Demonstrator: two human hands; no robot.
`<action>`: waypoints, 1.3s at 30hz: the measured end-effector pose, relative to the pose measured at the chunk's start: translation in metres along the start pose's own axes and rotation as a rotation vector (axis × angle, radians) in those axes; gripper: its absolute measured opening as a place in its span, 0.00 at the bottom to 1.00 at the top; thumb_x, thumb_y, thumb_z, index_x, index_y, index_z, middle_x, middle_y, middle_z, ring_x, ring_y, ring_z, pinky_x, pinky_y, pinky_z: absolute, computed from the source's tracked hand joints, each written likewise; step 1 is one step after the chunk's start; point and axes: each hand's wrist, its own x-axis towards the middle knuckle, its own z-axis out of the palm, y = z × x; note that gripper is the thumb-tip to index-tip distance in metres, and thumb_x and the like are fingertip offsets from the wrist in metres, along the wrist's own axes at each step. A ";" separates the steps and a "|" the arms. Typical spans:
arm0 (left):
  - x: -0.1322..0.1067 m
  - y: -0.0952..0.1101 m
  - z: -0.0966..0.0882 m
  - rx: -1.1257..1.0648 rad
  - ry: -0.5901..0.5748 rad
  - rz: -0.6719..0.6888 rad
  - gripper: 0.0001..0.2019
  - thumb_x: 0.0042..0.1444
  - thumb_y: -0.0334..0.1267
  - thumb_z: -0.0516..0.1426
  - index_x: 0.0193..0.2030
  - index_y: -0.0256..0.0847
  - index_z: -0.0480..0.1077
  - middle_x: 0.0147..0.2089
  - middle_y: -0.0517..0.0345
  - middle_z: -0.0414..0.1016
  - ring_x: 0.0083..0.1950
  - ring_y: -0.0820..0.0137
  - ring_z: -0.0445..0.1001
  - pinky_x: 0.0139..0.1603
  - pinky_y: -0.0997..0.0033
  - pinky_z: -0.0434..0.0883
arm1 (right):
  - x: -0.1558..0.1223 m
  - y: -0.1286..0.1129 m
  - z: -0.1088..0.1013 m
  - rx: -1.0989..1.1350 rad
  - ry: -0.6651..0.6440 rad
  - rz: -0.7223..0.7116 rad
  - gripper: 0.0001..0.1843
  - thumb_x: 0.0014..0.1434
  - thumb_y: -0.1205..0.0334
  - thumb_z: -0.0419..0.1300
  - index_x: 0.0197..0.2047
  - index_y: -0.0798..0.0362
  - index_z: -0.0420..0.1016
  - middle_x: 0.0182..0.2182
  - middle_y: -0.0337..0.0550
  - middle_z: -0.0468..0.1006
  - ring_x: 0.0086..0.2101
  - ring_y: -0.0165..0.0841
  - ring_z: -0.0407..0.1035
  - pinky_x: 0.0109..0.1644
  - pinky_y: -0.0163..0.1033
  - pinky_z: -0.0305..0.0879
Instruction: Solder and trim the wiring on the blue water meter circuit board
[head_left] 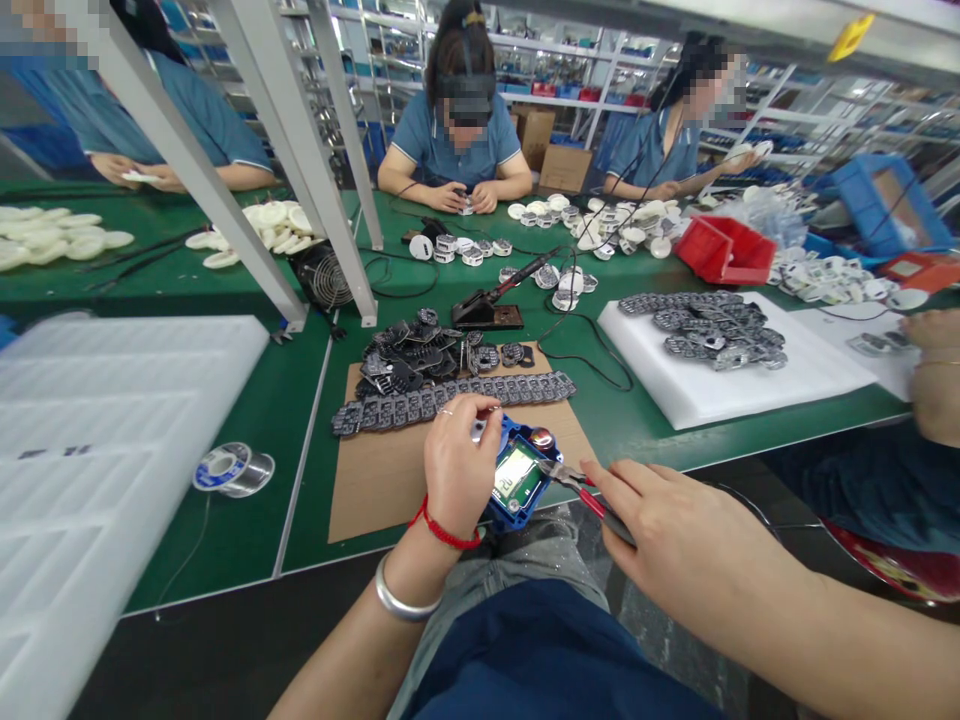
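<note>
My right hand [667, 520] grips diagonal cutting pliers [592, 497] with red and black handles. Their jaws are at the right edge of a blue housing [517, 522], which sits at the table's front edge above my lap. Inside it are a green circuit board with a lit display [515, 472] and a round, shiny part [541, 438]. My left hand [459, 455] overlaps the housing's left side, thumb and forefinger pinched together near its upper left corner. Whatever is between those fingertips is too small to make out. A red cord and a silver bangle circle that wrist.
Behind the housing, a row of dark circuit boards [457, 398] and a heap [409, 355] lie on cardboard [360, 505]. A soldering iron [510, 285] rests in its stand. Solder wire [251, 475] stands left. White foam [675, 400] carries more boards. Co-workers sit opposite and at right.
</note>
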 end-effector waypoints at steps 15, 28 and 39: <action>0.000 0.001 0.000 0.003 -0.010 0.005 0.04 0.59 0.32 0.54 0.38 0.40 0.70 0.38 0.55 0.74 0.42 0.66 0.71 0.46 0.62 0.67 | -0.004 -0.003 -0.003 -0.107 -0.016 0.013 0.25 0.53 0.66 0.62 0.56 0.59 0.71 0.36 0.47 0.73 0.35 0.42 0.68 0.35 0.48 0.66; 0.000 0.000 0.000 0.011 -0.006 0.000 0.04 0.58 0.32 0.55 0.38 0.40 0.71 0.38 0.55 0.74 0.42 0.67 0.71 0.46 0.65 0.67 | -0.010 -0.006 0.004 -0.214 0.004 -0.027 0.28 0.56 0.68 0.61 0.60 0.60 0.67 0.33 0.44 0.68 0.32 0.38 0.64 0.32 0.45 0.60; 0.000 -0.001 0.000 0.010 -0.001 0.006 0.04 0.58 0.32 0.55 0.38 0.40 0.71 0.38 0.56 0.74 0.42 0.68 0.71 0.46 0.65 0.67 | -0.008 -0.003 0.009 -0.117 0.041 -0.015 0.26 0.54 0.65 0.62 0.57 0.61 0.71 0.32 0.45 0.72 0.30 0.38 0.67 0.30 0.45 0.65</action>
